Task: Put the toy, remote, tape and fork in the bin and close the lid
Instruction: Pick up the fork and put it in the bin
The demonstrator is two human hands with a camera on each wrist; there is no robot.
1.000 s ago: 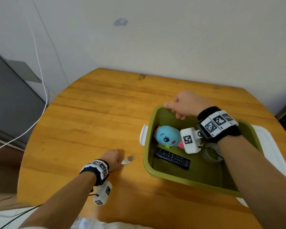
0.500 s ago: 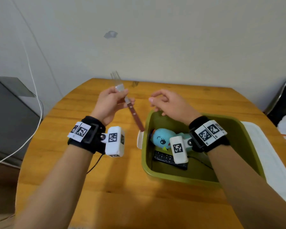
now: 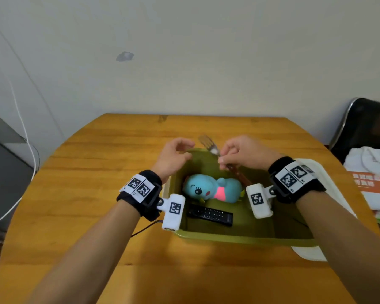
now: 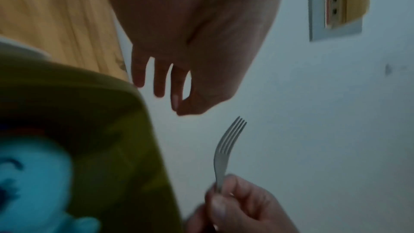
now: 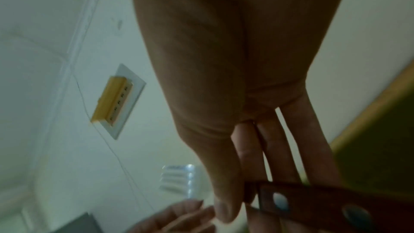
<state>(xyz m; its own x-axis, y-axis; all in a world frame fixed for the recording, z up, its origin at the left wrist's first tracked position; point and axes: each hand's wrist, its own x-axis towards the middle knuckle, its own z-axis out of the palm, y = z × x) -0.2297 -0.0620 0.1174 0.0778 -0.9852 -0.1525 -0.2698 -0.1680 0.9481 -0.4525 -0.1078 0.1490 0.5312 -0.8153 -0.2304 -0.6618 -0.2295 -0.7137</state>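
Observation:
My right hand (image 3: pixel 226 156) pinches the fork (image 3: pixel 208 145) at its neck and holds it over the far side of the olive bin (image 3: pixel 239 238), with the tines pointing away and the brown handle (image 5: pixel 313 205) pointing back toward me. Just to the left of the tines, my left hand (image 3: pixel 180 150) hovers with loosely curled fingers (image 4: pixel 160 84) and holds nothing. Inside the bin lie the blue plush toy (image 3: pixel 208 189) and the black remote (image 3: pixel 210 215). The tape is not visible; my right wrist covers that corner. A white lid (image 3: pixel 305 253) lies beside the bin on the right.
The bin stands on a round wooden table (image 3: pixel 97 172) against a pale wall. A dark chair (image 3: pixel 371 119) with folded cloth and papers stands off the table's right edge. A grey cabinet (image 3: pixel 2 172) and a white cable (image 3: pixel 29 145) are on the left.
My left hand lifted the fork off the table and passed it to my right hand. Both hands have shifted right, over the bin.

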